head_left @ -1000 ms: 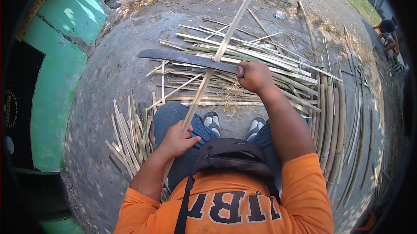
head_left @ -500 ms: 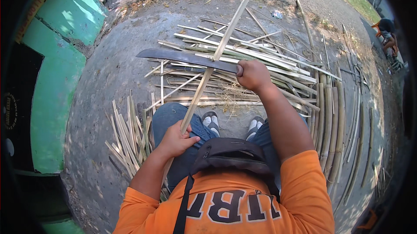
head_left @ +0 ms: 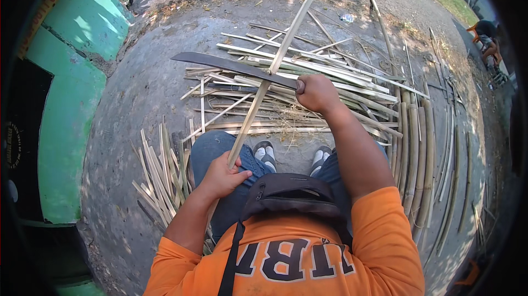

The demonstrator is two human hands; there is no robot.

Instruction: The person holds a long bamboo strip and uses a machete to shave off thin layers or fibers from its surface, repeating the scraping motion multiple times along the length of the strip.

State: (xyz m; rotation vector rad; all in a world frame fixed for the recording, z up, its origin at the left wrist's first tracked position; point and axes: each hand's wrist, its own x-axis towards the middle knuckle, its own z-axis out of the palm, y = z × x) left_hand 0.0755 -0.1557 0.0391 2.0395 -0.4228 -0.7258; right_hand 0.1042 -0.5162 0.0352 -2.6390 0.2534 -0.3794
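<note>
A long pale bamboo strip point(head_left: 250, 117) slants up and away from my left side. My left hand point(head_left: 223, 176) is closed round its lower part, beside my left knee. In my right hand point(head_left: 318, 93) is the handle of a machete point(head_left: 231, 65), its dark curved blade pointing left. The blade lies across the strip at a small node about halfway up. Beyond my feet a heap of split bamboo strips point(head_left: 352, 79) covers the ground under the blade. My right fingers wrap the handle, partly hidden by the back of the hand.
More strips point(head_left: 159, 178) lean together left of my left knee. To the right lie several whole bamboo poles point(head_left: 421, 153) side by side. A green wall point(head_left: 71, 147) stands at the left. A person point(head_left: 487, 37) sits at the far right.
The machete's handle end has shifted slightly left and down with my right hand, so the blade tilts more across the strip. My left hand keeps its hold.
</note>
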